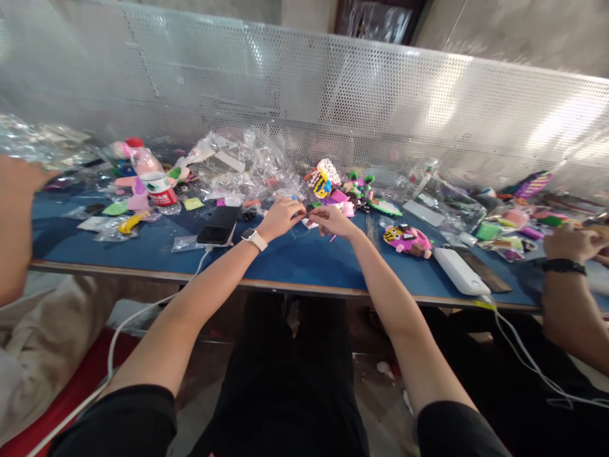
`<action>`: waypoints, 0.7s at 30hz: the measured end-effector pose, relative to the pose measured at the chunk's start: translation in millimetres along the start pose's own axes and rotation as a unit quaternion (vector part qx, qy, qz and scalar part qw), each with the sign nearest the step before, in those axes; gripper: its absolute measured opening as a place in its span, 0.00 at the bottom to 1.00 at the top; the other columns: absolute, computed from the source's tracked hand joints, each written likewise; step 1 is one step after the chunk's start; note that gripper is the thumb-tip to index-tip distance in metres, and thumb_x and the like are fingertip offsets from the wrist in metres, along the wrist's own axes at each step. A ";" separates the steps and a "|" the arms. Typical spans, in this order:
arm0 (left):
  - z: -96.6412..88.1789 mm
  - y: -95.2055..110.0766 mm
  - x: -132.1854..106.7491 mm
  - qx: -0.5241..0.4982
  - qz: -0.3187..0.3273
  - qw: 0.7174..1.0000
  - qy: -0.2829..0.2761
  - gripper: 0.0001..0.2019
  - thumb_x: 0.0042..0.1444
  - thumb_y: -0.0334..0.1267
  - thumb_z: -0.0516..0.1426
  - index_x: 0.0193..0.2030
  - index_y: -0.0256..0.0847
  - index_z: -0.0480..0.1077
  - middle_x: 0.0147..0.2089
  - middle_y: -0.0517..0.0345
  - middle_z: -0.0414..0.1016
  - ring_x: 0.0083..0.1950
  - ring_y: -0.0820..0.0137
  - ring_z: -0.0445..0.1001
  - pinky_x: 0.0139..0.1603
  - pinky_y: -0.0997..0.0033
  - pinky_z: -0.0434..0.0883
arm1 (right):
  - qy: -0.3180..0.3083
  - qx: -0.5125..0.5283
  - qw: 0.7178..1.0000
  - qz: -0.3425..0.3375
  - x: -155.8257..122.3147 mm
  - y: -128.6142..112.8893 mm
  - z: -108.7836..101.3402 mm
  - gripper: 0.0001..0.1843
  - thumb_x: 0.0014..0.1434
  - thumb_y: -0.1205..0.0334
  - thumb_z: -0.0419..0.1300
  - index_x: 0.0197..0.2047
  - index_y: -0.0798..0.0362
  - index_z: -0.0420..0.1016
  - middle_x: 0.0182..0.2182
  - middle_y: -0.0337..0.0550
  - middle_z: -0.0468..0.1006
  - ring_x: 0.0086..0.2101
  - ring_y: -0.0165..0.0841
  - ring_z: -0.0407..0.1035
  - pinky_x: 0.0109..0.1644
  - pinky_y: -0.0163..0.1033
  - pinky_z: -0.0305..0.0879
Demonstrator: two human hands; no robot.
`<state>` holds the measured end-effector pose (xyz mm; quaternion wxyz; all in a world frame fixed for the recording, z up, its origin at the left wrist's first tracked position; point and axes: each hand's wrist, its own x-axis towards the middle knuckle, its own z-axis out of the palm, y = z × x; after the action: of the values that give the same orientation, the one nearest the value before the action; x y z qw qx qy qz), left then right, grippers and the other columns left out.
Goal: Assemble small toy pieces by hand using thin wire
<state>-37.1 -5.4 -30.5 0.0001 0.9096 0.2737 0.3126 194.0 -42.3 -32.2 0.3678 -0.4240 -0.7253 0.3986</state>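
My left hand [280,219], with a watch [254,238] on its wrist, is closed in a pinch over the blue table [304,270]. Facing it, my right hand [334,222] is closed too, fingertips almost touching those of the left. Something small and dark shows between them, too small to name. Just beyond the right hand lie pink and purple clay pieces [340,198] and a clay figure with yellow, white and black parts [321,179]. To the left of my left hand, a black phone [219,225] rests on a white block with a cable.
Crumpled clear plastic bags [252,162] line the perforated metal panel [285,82]. A red-capped bottle [155,181] stands left. On the right are a pink clay figure [408,240] and a white power bank [460,271]. Co-workers' hands [568,242] show at both sides.
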 end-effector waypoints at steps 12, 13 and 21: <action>0.0 0.0 -1.9 -0.021 -0.073 0.997 -0.004 0.04 0.67 0.35 0.64 0.44 0.40 0.73 0.37 0.55 0.76 0.40 0.63 0.76 0.44 0.65 0.66 | 0.064 -0.026 0.997 -0.017 2.6 4.6 2.7 0.24 0.53 0.39 0.75 0.36 0.50 0.75 0.35 0.44 0.86 0.19 0.28 0.70 0.23 0.38 0.66; 0.1 -0.4 -2.2 -0.023 -0.078 0.997 -0.003 0.04 0.67 0.35 0.64 0.43 0.40 0.73 0.36 0.55 0.75 0.39 0.63 0.75 0.43 0.66 0.66 | 0.062 -0.032 0.997 -0.022 2.0 3.2 3.1 0.24 0.55 0.38 0.73 0.36 0.51 0.76 0.35 0.45 0.86 0.19 0.29 0.71 0.25 0.38 0.68; 3.3 -7.9 -1.9 -0.043 -0.101 0.994 0.007 0.07 0.64 0.37 0.67 0.38 0.41 0.74 0.35 0.56 0.77 0.35 0.66 0.73 0.41 0.67 0.65 | 0.063 -0.025 0.998 -0.019 1.2 2.8 4.9 0.15 0.58 0.50 0.71 0.36 0.51 0.75 0.34 0.46 0.86 0.22 0.33 0.77 0.29 0.39 0.70</action>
<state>-40.4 0.9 -35.7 0.0689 0.8741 0.3509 0.3287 190.2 -41.7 -36.5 0.4096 -0.4431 -0.7187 0.3455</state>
